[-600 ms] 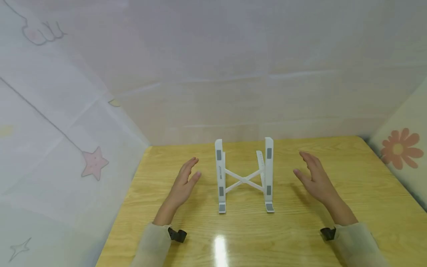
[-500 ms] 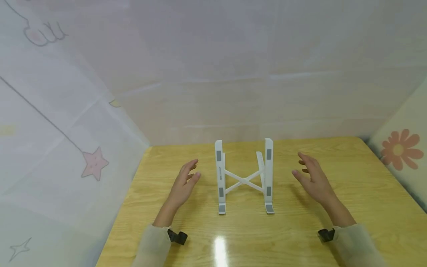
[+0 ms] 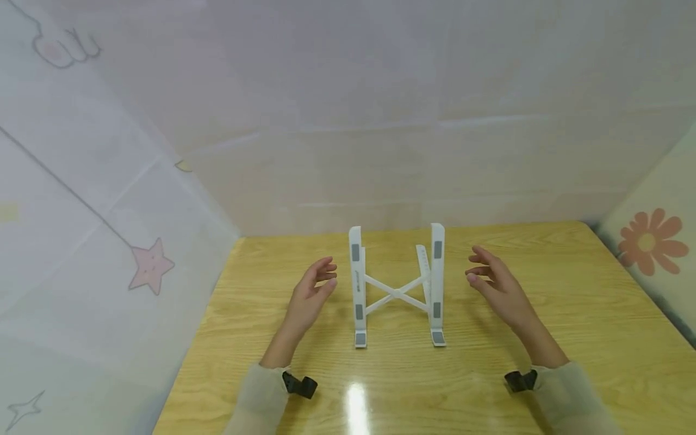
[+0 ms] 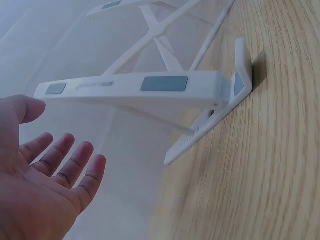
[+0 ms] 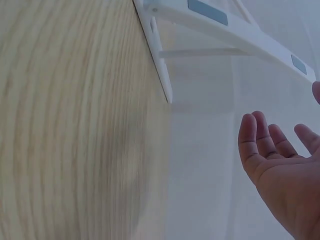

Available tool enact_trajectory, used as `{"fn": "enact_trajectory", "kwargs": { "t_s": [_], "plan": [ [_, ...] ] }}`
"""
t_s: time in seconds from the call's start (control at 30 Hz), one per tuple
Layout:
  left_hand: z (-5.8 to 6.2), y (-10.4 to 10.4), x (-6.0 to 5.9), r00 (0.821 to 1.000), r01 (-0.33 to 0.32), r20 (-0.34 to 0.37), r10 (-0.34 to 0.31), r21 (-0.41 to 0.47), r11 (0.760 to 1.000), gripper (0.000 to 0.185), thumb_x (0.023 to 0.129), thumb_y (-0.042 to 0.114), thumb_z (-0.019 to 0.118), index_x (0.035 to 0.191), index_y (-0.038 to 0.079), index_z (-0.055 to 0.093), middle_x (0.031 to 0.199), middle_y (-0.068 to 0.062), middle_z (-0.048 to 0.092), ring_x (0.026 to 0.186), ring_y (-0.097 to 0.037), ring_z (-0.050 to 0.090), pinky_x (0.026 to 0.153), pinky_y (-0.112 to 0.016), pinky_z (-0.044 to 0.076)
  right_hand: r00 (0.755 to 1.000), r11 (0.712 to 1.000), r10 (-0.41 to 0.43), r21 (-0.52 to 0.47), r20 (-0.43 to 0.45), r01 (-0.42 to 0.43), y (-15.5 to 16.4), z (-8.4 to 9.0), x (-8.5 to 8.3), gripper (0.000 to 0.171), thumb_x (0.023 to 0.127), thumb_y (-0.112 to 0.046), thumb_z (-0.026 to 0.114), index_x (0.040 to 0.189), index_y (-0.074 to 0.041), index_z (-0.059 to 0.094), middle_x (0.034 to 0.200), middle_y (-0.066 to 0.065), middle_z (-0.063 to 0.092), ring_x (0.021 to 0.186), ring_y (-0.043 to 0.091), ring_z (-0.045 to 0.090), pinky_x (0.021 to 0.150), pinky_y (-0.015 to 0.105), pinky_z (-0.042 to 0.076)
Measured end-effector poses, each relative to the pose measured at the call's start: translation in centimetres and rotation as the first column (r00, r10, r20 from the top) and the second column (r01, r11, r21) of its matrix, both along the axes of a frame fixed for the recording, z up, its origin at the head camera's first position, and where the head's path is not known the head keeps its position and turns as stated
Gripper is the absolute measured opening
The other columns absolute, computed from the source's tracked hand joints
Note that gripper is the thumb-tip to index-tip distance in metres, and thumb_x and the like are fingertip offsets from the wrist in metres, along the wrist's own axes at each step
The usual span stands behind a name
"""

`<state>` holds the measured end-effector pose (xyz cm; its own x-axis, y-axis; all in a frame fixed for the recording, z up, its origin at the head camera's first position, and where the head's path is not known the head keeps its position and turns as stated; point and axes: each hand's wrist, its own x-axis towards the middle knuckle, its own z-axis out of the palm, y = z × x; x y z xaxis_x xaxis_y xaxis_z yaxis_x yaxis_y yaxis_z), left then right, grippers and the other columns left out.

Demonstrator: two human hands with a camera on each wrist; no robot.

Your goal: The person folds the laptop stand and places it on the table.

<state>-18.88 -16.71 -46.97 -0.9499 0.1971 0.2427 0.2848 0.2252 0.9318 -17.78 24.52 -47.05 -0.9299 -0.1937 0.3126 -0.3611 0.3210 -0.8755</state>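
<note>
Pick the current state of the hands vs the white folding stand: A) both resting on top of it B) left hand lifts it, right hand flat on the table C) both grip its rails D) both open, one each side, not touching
D: the left hand and right hand flank the white folding stand with fingers relaxed and a visible gap on each side.

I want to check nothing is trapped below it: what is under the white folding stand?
Under the white folding stand only the bare wooden table shows, seen between its crossed struts. The strips directly beneath its two side rails are covered by the rails themselves.
</note>
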Motion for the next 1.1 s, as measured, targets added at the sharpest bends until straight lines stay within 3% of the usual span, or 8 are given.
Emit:
{"fn": "enact_trajectory", "kwargs": {
  "t_s": [0.1, 0.33, 0.43, 0.53, 0.7, 0.93, 1.1],
  "plan": [
    [-0.1, 0.4, 0.0, 0.999, -0.028, 0.026, 0.028, 0.006, 1.000, 0.048, 0.103, 0.022, 0.061, 0.148, 0.013, 0.047, 0.136, -0.012, 0.058, 0.124, -0.031, 0.056, 0.100, -0.044, 0.051, 0.999, 0.998, 0.026, -0.056, 0.032, -0.025, -0.4, -0.2, -0.1, 0.057, 0.106, -0.010, 0.053, 0.157, -0.006, 0.030, 0.139, 0.013, 0.044, 0.112, 0.007, 0.055, 0.088, 0.013, 0.052],
    [-0.3, 1.5, -0.1, 0.998, -0.037, 0.053, 0.034, 0.057, 0.998, 0.045, 0.102, 0.014, 0.062, 0.145, 0.007, 0.050, 0.131, -0.022, 0.059, 0.116, -0.030, 0.057, 0.091, -0.026, 0.052, 0.997, 0.990, 0.053, -0.130, 0.055, -0.046, -1.3, -0.6, -0.2, 0.051, 0.106, -0.010, 0.053, 0.153, -0.004, 0.036, 0.128, 0.007, 0.049, 0.106, 0.012, 0.061, 0.086, 0.023, 0.057],
    [-0.5, 2.0, -0.1, 0.998, -0.035, 0.057, 0.031, 0.064, 0.997, 0.044, 0.102, 0.013, 0.063, 0.144, 0.006, 0.051, 0.130, -0.025, 0.060, 0.114, -0.030, 0.058, 0.088, -0.025, 0.053, 0.997, 0.986, 0.065, -0.155, 0.047, -0.057, -1.5, -0.8, -0.3, 0.048, 0.107, -0.009, 0.051, 0.152, -0.004, 0.037, 0.125, 0.006, 0.052, 0.105, 0.018, 0.062, 0.086, 0.025, 0.058],
    [-0.6, 2.4, -0.1, 0.998, -0.044, 0.054, 0.040, 0.063, 0.997, 0.043, 0.101, 0.013, 0.064, 0.143, 0.008, 0.052, 0.126, -0.019, 0.063, 0.110, -0.026, 0.059, 0.084, -0.024, 0.053, 0.996, 0.982, 0.076, -0.176, 0.046, -0.067, -1.9, -1.1, -0.6, 0.047, 0.107, -0.008, 0.051, 0.152, -0.004, 0.038, 0.124, 0.009, 0.052, 0.104, 0.024, 0.063, 0.086, 0.025, 0.058],
    [-0.9, 2.9, -0.2, 0.998, -0.051, 0.031, 0.049, 0.065, 0.997, 0.043, 0.100, 0.013, 0.064, 0.141, 0.003, 0.053, 0.121, -0.016, 0.064, 0.105, -0.022, 0.061, 0.081, -0.023, 0.054, 0.996, 0.979, 0.078, -0.195, 0.052, -0.066, -2.5, -1.3, -0.8, 0.046, 0.106, -0.009, 0.052, 0.150, -0.003, 0.040, 0.123, 0.019, 0.052, 0.102, 0.018, 0.063, 0.086, 0.025, 0.058],
    [-0.6, 3.6, -0.1, 0.990, -0.073, 0.124, 0.060, 0.099, 0.992, 0.043, 0.099, 0.012, 0.066, 0.141, 0.005, 0.055, 0.124, -0.016, 0.061, 0.108, -0.023, 0.058, 0.085, -0.022, 0.055, 0.994, 0.974, 0.082, -0.215, 0.070, -0.066, -3.2, -1.5, -0.8, 0.047, 0.106, -0.009, 0.052, 0.148, 0.005, 0.037, 0.122, 0.025, 0.051, 0.101, 0.016, 0.063, 0.085, 0.025, 0.058],
    [-0.7, 4.0, -0.2, 0.989, -0.077, 0.134, 0.061, 0.116, 0.990, 0.043, 0.099, 0.010, 0.066, 0.140, 0.005, 0.055, 0.124, -0.018, 0.060, 0.106, -0.024, 0.058, 0.088, -0.030, 0.057, 0.993, 0.974, 0.079, -0.221, 0.093, -0.057, -3.6, -1.5, -0.7, 0.046, 0.106, -0.011, 0.054, 0.147, 0.006, 0.039, 0.121, 0.025, 0.052, 0.100, 0.014, 0.064, 0.085, 0.024, 0.058]
  ]
}}
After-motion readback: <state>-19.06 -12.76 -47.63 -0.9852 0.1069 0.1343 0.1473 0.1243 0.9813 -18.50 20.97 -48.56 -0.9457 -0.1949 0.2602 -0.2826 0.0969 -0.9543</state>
